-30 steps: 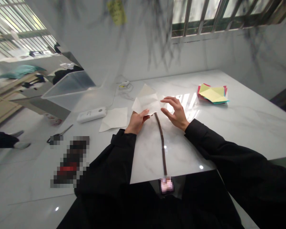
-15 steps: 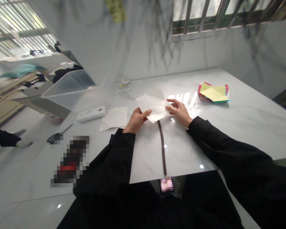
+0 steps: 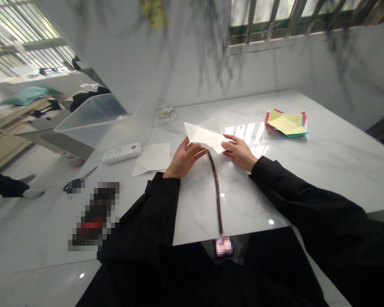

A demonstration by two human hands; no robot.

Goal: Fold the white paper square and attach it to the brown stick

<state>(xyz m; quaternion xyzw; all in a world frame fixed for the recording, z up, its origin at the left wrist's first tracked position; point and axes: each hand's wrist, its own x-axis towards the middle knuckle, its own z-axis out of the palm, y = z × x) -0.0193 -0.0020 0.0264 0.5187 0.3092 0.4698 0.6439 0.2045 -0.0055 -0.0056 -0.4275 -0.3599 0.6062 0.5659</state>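
A creased sheet of white paper (image 3: pixel 207 134) is held up above the table between my two hands. My left hand (image 3: pixel 183 160) grips its lower left edge, thumb on the near side and fingers partly behind it. On the other edge, my right hand (image 3: pixel 238 150) pinches the paper between thumb and fingers. Beneath the paper a thin brown stick (image 3: pixel 216 192) lies on the table and runs toward the front edge; the paper and my left fingertips are by its far end. Another creased white sheet (image 3: pixel 153 157) lies flat to the left of my left hand.
Coloured papers (image 3: pixel 286 123) are stacked at the back right of the marble-patterned table (image 3: pixel 333 170). To the left are a white oblong device (image 3: pixel 123 152), scissors (image 3: pixel 80 180), a pixelated dark item (image 3: pixel 96 215) and a clear plastic bin (image 3: pixel 94 115). A person's shoe (image 3: pixel 33 193) shows at far left.
The paper's near edge has tilted up and its lower point has gone from view, baring more of the stick's far end. My left fingers now reach further under the paper.
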